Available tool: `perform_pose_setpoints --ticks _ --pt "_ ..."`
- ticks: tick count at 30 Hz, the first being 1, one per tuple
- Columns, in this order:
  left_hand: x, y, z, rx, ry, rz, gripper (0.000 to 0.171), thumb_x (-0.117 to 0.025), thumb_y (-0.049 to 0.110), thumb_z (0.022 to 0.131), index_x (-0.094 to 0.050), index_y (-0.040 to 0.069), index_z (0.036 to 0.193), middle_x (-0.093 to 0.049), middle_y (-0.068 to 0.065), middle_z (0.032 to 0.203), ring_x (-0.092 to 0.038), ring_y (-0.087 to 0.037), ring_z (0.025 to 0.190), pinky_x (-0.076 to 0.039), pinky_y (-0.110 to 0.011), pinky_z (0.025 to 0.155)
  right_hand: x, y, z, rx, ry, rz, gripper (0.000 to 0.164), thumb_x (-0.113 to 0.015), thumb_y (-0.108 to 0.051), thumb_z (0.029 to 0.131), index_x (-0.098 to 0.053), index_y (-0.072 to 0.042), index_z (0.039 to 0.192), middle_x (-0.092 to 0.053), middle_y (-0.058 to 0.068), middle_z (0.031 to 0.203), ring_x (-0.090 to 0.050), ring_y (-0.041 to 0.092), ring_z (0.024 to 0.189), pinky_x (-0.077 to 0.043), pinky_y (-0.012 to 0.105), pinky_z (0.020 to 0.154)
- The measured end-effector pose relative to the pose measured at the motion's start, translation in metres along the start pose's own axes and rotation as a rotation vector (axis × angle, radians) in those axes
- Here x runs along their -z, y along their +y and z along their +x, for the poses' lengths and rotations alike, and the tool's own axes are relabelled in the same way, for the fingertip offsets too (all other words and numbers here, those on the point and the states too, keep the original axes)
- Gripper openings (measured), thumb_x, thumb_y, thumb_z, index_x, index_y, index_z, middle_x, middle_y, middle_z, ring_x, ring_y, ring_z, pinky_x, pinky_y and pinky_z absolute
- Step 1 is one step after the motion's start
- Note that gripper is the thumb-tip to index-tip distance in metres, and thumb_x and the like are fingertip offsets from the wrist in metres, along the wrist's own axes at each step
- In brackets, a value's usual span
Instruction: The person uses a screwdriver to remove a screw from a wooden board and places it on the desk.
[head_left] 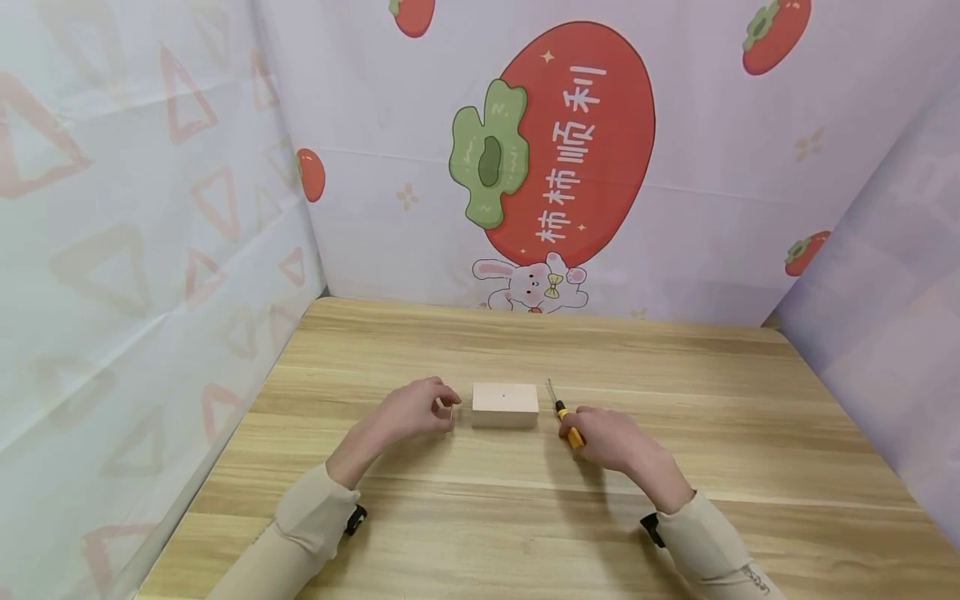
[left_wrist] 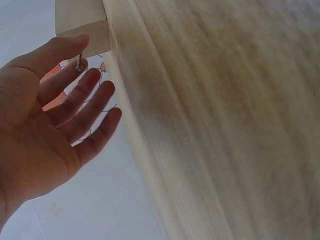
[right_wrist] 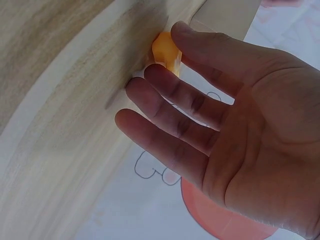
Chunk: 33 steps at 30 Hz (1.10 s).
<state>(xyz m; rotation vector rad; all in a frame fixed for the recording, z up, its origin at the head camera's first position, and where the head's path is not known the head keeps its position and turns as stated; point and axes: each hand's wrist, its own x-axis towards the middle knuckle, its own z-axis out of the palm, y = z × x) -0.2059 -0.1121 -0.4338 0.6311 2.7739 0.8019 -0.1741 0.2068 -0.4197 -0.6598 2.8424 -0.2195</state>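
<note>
Between thumb and index finger, my left hand (head_left: 412, 410) pinches a small metal screw (left_wrist: 79, 63) just left of a pale wooden block (head_left: 504, 418). The left wrist view shows its other fingers spread and loosely bent. A small dark spot marks the middle of the block's top face. To the right of the block, my right hand (head_left: 611, 437) holds a screwdriver (head_left: 575, 437) by its yellow and black handle, the thin metal shaft pointing away from me. In the right wrist view the yellow handle end shows at the thumb, while the other fingers extend past it.
Everything is over a wood-grain table (head_left: 480, 533). A white cloth wall (head_left: 375, 242) printed with persimmons and a rabbit rises behind it, and more cloth hangs along the left and right sides. Dark straps show at both sleeve cuffs.
</note>
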Motion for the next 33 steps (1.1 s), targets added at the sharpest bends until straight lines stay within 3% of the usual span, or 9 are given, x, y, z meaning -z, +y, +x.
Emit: perform_pose_setpoints --ticks 4,9,27,33 --pt "-0.003 0.000 -0.002 0.022 -0.050 0.085 0.035 -0.079 0.020 0.080 -0.074 0.012 0.114 -0.061 0.002 0.097 -0.057 -0.011 0.081 -0.050 -0.033 0.076 0.000 0.000 0.000 -0.005 -0.004 0.006 0.021 -0.076 -0.007 0.080 -0.071 -0.015 0.099 -0.054 -0.002 0.081 -0.046 0.016 0.069 -0.038 0.032 0.059" --pt "-0.007 -0.001 -0.004 0.018 -0.042 0.168 0.032 -0.077 0.020 0.079 -0.075 0.016 0.111 -0.060 0.003 0.095 -0.050 -0.012 0.076 -0.043 -0.030 0.071 0.000 0.000 0.000 -0.003 -0.005 0.006 0.021 -0.076 -0.007 0.081 -0.071 -0.016 0.099 -0.055 -0.002 0.083 -0.047 0.016 0.069 -0.038 0.033 0.059" --pt "-0.007 0.001 -0.001 0.015 -0.050 0.191 0.039 -0.080 0.020 0.077 -0.074 0.013 0.115 -0.061 0.000 0.096 -0.050 -0.014 0.079 -0.043 -0.032 0.071 0.002 0.005 0.000 0.015 -0.029 0.063 0.023 -0.076 -0.010 0.081 -0.072 -0.015 0.102 -0.054 -0.002 0.080 -0.047 0.014 0.071 -0.039 0.031 0.062" --pt "0.006 -0.002 0.006 -0.016 0.030 0.252 0.046 -0.081 0.030 0.082 -0.070 0.012 0.122 -0.065 -0.006 0.111 -0.060 -0.021 0.092 -0.052 -0.039 0.080 0.018 0.011 -0.001 0.014 -0.016 0.159 0.026 -0.072 -0.019 0.087 -0.072 -0.012 0.112 -0.063 0.000 0.089 -0.054 0.013 0.075 -0.046 0.031 0.065"
